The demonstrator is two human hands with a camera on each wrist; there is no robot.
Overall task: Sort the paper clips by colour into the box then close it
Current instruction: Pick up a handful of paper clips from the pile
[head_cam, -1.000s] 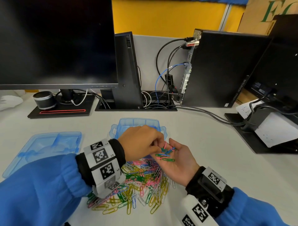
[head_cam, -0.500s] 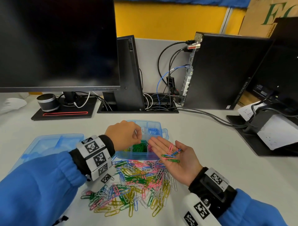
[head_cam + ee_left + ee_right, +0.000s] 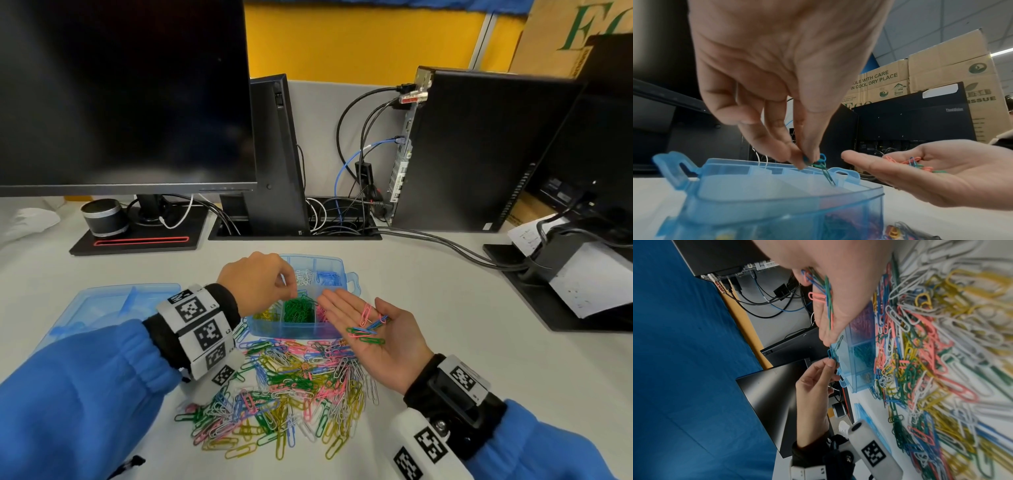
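A clear blue compartment box point(image 3: 291, 330) stands open on the desk, with green clips in its front middle cell, yellow and pink in the cells beside it, and white and blue at the back. My left hand point(image 3: 289, 287) hovers over the box and pinches a green paper clip point(image 3: 825, 172) that dangles toward the box point(image 3: 777, 199), together with a blue one. Just right of the box, my right hand point(image 3: 346, 308) lies flat, palm up, carrying several pink, blue and green clips point(image 3: 368, 325). A mixed pile of clips point(image 3: 294, 387) lies in front of the box.
The box lid point(image 3: 102, 308) lies flat to the left. Behind are a monitor point(image 3: 120, 96), a small round speaker point(image 3: 102, 217), a cable tray and a desktop PC point(image 3: 479, 154). A black stand with papers point(image 3: 582, 274) is at the right.
My left hand has left the right palm and moved back-left over the box, taking the pinched clips with it. The right palm has stayed flat with its clips.
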